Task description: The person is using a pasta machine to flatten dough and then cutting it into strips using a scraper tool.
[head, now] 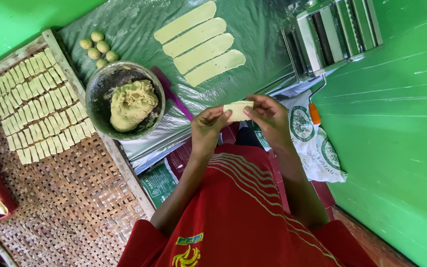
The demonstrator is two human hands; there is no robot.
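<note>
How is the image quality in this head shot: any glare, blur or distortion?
Head view: even daylight with soft shadows; mild glare on the plastic sheet and the metal roller machine. The left hand, right hand and the dough piece between them are sharp. Straight edges bow slightly toward the frame borders.

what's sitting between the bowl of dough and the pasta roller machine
Four flat dough strips lie side by side on the plastic sheet there, seen in the head view.
</note>
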